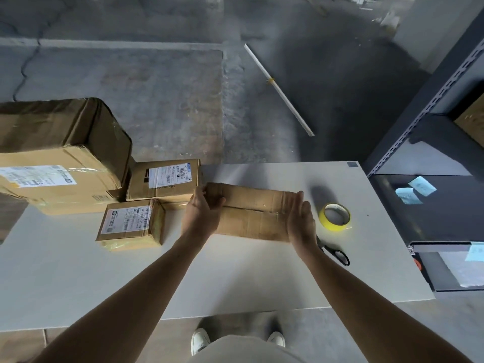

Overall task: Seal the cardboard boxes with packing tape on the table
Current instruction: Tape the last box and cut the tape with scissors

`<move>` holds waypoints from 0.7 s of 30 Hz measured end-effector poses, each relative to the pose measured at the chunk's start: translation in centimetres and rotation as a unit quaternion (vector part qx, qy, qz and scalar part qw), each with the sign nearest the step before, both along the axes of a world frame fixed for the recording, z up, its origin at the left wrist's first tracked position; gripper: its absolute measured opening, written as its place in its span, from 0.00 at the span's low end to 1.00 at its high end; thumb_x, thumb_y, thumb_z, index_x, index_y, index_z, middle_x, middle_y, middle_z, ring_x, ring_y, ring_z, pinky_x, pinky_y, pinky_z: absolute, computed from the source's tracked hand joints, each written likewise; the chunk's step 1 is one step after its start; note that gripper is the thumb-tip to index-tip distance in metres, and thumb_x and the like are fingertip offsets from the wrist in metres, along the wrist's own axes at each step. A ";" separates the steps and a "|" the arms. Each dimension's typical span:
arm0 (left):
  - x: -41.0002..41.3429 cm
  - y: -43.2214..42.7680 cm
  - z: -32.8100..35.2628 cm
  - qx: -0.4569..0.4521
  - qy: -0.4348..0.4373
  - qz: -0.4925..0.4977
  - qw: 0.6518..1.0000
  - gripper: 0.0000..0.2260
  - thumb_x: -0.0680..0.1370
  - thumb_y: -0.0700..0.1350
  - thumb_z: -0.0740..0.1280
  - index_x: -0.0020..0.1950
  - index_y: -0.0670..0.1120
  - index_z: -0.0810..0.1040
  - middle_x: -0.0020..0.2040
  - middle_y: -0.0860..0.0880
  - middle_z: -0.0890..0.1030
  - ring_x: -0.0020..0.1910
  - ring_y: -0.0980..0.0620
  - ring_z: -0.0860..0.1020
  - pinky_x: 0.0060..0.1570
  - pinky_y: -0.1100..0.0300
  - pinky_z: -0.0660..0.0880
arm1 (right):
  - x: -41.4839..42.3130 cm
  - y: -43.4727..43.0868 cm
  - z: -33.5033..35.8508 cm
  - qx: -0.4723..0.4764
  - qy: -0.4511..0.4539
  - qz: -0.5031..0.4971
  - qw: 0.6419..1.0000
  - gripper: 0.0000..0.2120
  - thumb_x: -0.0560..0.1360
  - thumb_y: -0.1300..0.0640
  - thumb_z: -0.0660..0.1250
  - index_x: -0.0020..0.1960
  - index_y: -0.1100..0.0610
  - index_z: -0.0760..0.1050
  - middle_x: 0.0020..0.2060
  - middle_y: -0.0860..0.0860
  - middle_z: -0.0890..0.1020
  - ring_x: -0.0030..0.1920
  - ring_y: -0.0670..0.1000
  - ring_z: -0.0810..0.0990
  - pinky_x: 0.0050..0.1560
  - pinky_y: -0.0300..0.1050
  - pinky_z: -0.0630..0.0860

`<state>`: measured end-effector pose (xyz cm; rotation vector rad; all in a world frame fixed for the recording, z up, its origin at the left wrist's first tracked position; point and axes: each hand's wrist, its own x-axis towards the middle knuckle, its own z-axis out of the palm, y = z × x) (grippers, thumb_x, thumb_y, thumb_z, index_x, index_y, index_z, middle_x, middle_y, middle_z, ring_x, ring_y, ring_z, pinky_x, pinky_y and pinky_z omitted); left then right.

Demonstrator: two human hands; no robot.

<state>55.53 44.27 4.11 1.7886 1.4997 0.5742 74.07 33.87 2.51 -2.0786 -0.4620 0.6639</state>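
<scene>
A long, flat brown cardboard box (251,213) lies in the middle of the white table (235,279), its top flaps meeting in a centre seam. My left hand (203,212) grips the box's left end, thumb over the top. My right hand (301,220) presses flat against the right end with straight fingers. A roll of yellow packing tape (335,217) lies flat just right of the box. Black-handled scissors (334,252) rest beside my right wrist.
Three taped boxes with shipping labels stand at the left: a large one (60,153), a medium one (163,179) and a small one (131,224). A dark metal shelving unit (429,153) stands to the right of the table. Beyond the table is concrete floor.
</scene>
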 end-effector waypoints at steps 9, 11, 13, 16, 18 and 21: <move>0.1 -0.7 -1.4 -0.077 -0.060 0.038 0.995 0.26 0.76 0.66 0.58 0.56 0.46 0.80 0.49 0.34 0.79 0.49 0.35 0.78 0.48 0.44 0.78 | 0.4 -1.1 -1.0 0.072 0.083 -0.036 0.993 0.13 0.77 0.49 0.64 0.57 0.54 0.70 0.49 0.50 0.77 0.52 0.54 0.78 0.45 0.46 0.72; -0.4 -0.9 -2.2 -0.086 -0.048 0.036 0.995 0.25 0.74 0.64 0.61 0.60 0.47 0.78 0.52 0.42 0.80 0.47 0.43 0.80 0.47 0.48 0.80 | 0.3 -1.5 -1.8 0.052 0.083 -0.010 0.995 0.19 0.72 0.47 0.62 0.60 0.53 0.73 0.54 0.52 0.79 0.55 0.54 0.78 0.50 0.51 0.77; -0.8 -1.2 -2.3 -0.099 -0.041 0.027 0.994 0.20 0.77 0.56 0.64 0.64 0.46 0.75 0.55 0.44 0.78 0.49 0.48 0.78 0.44 0.53 0.79 | 0.5 -1.9 -2.5 0.035 0.076 0.014 0.996 0.25 0.67 0.46 0.59 0.61 0.51 0.75 0.56 0.53 0.79 0.56 0.55 0.79 0.55 0.55 0.79; -1.2 -1.6 -2.9 -0.120 -0.024 0.018 0.992 0.15 0.79 0.49 0.63 0.63 0.45 0.73 0.56 0.45 0.77 0.51 0.47 0.77 0.46 0.54 0.76 | 0.4 -2.4 -2.7 0.011 0.074 0.040 0.996 0.27 0.67 0.47 0.57 0.65 0.50 0.74 0.58 0.53 0.77 0.55 0.54 0.79 0.56 0.54 0.79; -1.3 -1.9 -3.4 -0.133 -0.007 0.011 0.991 0.12 0.79 0.47 0.62 0.61 0.46 0.71 0.55 0.46 0.78 0.50 0.47 0.76 0.43 0.57 0.74 | 0.1 -2.6 -2.4 0.002 0.076 0.046 0.996 0.22 0.72 0.51 0.59 0.65 0.52 0.74 0.57 0.52 0.78 0.52 0.52 0.78 0.51 0.49 0.78; -1.4 -2.2 -3.9 -0.148 0.014 0.001 0.989 0.11 0.80 0.44 0.62 0.61 0.45 0.69 0.55 0.46 0.77 0.47 0.48 0.76 0.33 0.63 0.69 | 0.2 -2.9 -2.7 -0.005 0.082 0.051 0.995 0.16 0.78 0.60 0.59 0.65 0.55 0.73 0.55 0.51 0.76 0.50 0.50 0.78 0.44 0.43 0.75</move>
